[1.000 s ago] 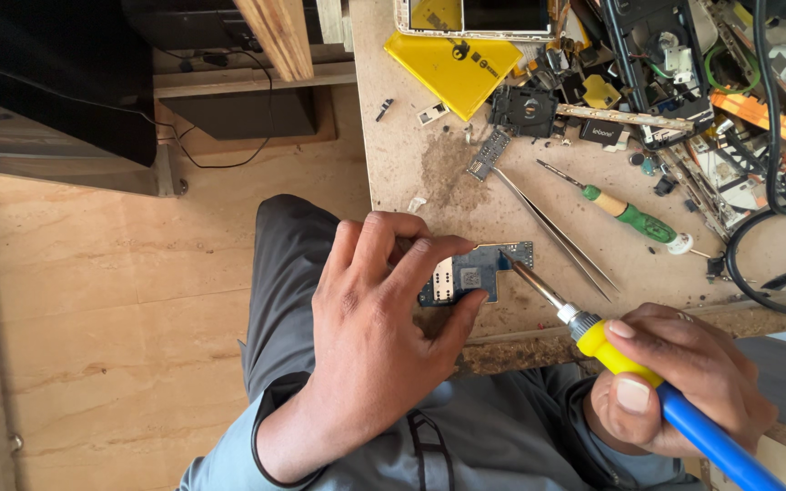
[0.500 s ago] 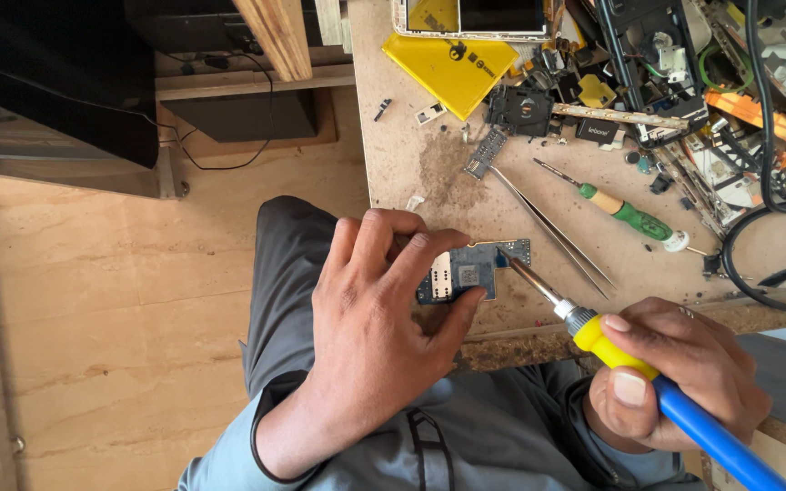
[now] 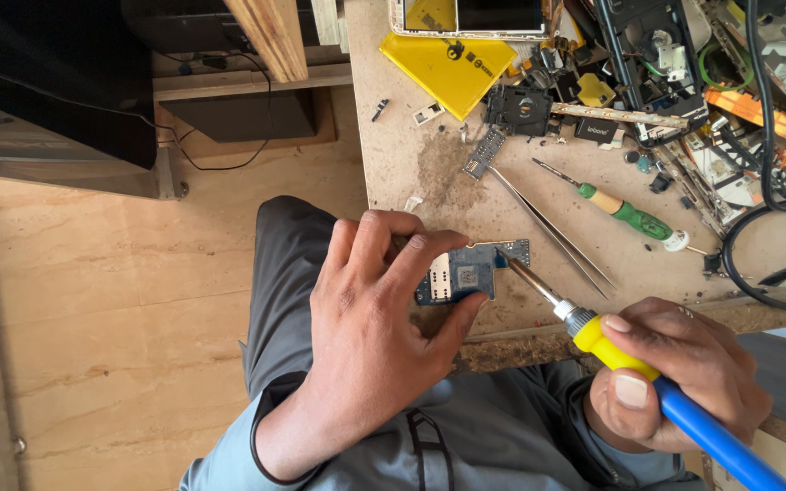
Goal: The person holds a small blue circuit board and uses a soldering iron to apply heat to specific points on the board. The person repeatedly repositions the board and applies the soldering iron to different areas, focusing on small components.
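Observation:
My left hand (image 3: 375,318) pinches a small blue circuit board (image 3: 468,271) between fingers and thumb and presses it on the worn wooden bench (image 3: 411,164) near its front edge. My right hand (image 3: 675,373) grips a soldering iron with a yellow and blue handle (image 3: 629,368). Its metal tip (image 3: 507,258) touches the board's right part.
Metal tweezers (image 3: 552,232) and a green-handled screwdriver (image 3: 625,214) lie just behind the board. A yellow plastic sheet (image 3: 448,64), a phone frame (image 3: 466,18), black cables (image 3: 757,236) and several small phone parts crowd the back and right. Wooden floor lies to the left.
The soldering iron's tip has shifted slightly left along the board. My left hand keeps holding the board in the same place.

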